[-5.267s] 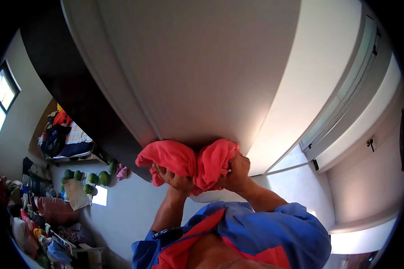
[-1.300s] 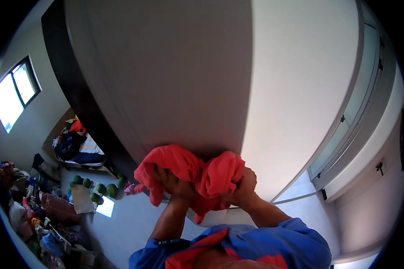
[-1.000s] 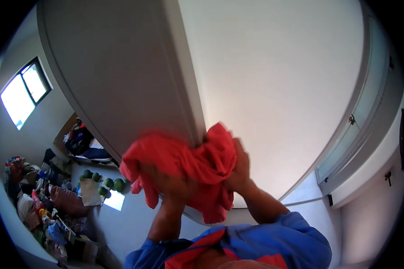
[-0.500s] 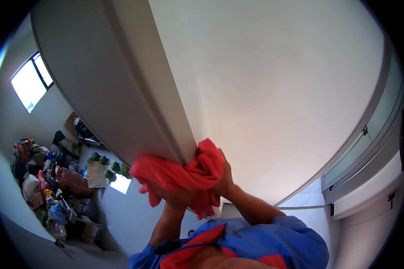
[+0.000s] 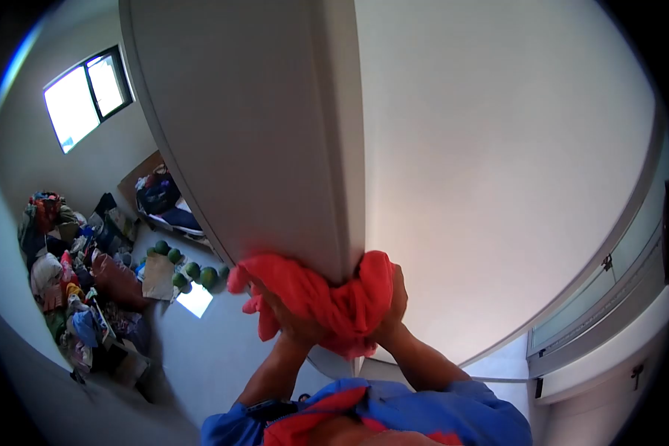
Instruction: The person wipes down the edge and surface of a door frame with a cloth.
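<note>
A crumpled red cloth (image 5: pixel 334 301) is wrapped around the lower part of a grey panel's edge (image 5: pixel 342 186), touching both its left face and its right side. My left hand (image 5: pixel 293 320) grips the cloth from the left, its fingers partly hidden in the folds. On the right, my right hand (image 5: pixel 395 305) is closed on the other end of the same cloth, beside the pale wall surface (image 5: pixel 498 186).
Clothes and bags (image 5: pixel 82 290) are heaped at the left. Several round green fruits (image 5: pixel 208 277) lie on the floor (image 5: pixel 201 357) near a cardboard piece (image 5: pixel 157 276). A bed with clothes (image 5: pixel 167 204) stands behind the panel, below a window (image 5: pixel 89 97). A sliding-door frame (image 5: pixel 609 297) is at the right.
The view has turned, and the panel's narrow edge now stands between my hands. Both hands have kept hold of the cloth, which has moved from a broad flat face to around this edge.
</note>
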Action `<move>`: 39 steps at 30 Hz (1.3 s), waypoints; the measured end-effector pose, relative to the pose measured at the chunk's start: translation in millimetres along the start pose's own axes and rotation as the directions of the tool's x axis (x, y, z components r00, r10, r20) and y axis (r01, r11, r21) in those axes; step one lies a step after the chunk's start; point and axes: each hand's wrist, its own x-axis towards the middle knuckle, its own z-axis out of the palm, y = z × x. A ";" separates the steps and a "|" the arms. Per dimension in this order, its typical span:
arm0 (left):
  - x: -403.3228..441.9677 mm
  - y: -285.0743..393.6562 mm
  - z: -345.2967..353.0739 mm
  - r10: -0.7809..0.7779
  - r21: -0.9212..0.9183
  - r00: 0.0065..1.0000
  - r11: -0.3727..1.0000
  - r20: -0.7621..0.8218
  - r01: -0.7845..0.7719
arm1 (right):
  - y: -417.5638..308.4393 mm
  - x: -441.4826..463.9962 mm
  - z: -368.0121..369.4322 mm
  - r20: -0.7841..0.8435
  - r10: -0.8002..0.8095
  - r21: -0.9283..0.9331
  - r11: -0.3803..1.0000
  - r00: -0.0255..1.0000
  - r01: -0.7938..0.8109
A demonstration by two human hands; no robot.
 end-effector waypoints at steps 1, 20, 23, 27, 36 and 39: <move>11.4 2.5 -4.1 -0.003 -0.049 0.999 0.999 -0.052 0.000 | -3.0 8.2 -0.8 -0.008 -0.008 -0.003 1.000 1.000 0.007; 104.5 -91.9 -94.0 0.169 -0.132 0.968 0.972 -0.185 -0.195 | -110.5 45.6 108.8 -0.080 -0.167 -0.583 0.808 0.983 0.090; 93.5 -119.9 -94.8 0.142 -0.326 0.975 0.926 -0.172 -0.192 | -106.6 35.9 131.1 -0.078 -0.238 -0.630 0.764 0.968 0.137; 76.0 -155.7 -71.4 0.072 -0.503 0.985 0.852 -0.157 -0.142 | -98.6 16.4 155.8 0.013 -0.233 -0.664 0.725 0.972 0.182; 186.7 -158.8 -106.3 0.189 -0.452 0.917 0.824 -0.351 -0.342 | -139.1 146.5 177.1 0.070 -0.456 -0.635 0.666 0.887 0.392; 176.7 -154.2 -107.0 0.207 -0.389 0.913 0.854 -0.352 -0.344 | -136.3 128.5 176.8 0.145 -0.446 -0.638 0.640 0.883 0.428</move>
